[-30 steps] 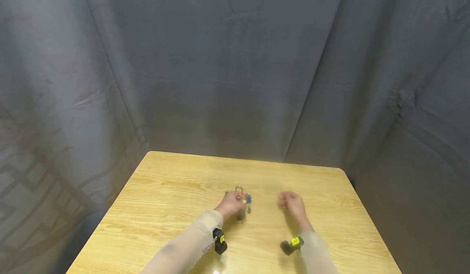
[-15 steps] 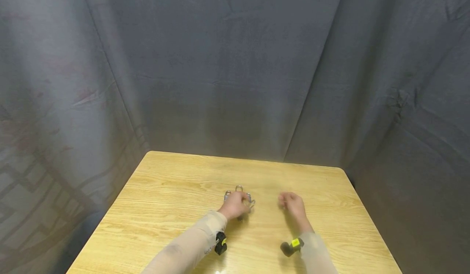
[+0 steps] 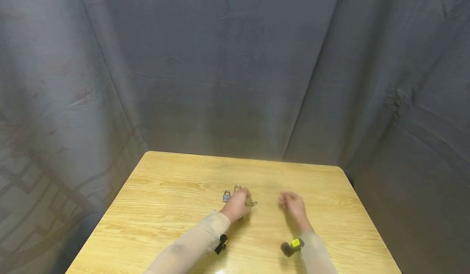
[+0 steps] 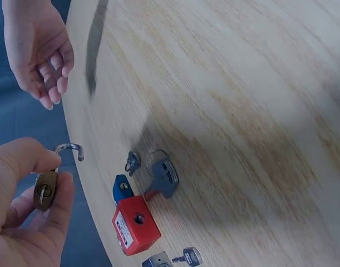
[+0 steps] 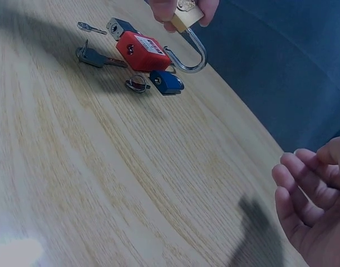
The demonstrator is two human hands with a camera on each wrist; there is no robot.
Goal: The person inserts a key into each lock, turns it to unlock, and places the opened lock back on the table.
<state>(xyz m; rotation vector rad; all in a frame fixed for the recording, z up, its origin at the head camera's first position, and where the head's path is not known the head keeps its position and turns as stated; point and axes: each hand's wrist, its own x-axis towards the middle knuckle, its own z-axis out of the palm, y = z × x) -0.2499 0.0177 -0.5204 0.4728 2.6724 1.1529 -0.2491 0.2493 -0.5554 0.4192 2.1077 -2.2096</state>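
My left hand pinches a brass padlock between thumb and fingers, raised above the table. Its steel shackle is swung free and points toward my right hand. Below it on the table lie a red padlock, a blue padlock and a silver-grey padlock. Keys are spread beside them: a larger dark-headed key on a ring, a small ringed bunch and a single key. My right hand holds nothing, its fingers loosely bent above the table to the right.
The wooden table has rounded far corners. Grey curtains hang behind it and along both sides. Black wrist cameras are strapped to both sleeves.
My left hand has shifted to the right with the brass padlock, whose shackle now points right. The silver-grey padlock has come into view at its left. My right hand stays in place.
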